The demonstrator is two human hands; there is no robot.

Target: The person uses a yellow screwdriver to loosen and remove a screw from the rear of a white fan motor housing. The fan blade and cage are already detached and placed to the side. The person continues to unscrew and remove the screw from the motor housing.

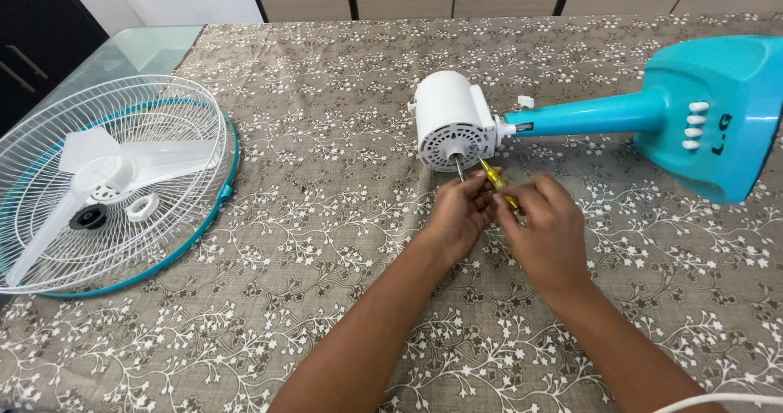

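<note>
A dismantled table fan lies on its side across the patterned tablecloth. Its white motor housing (451, 122) faces me, with a metal shaft (457, 167) sticking out toward my hands. My right hand (545, 227) is shut on a yellow-handled screwdriver (494, 179) whose tip points at the lower front of the housing. My left hand (458, 213) sits right beside it, fingers curled near the shaft and the screwdriver's shank; whether it grips anything is hidden. The teal neck (587, 116) runs right to the teal base (718, 111).
At the left lie the white wire fan guards (49, 217) with a teal rim, holding the white blade (122, 164), a white ring nut (143, 207) and a dark hub piece (88, 216). A white cord (718, 401) crosses the bottom right corner. Cabinets stand beyond the table.
</note>
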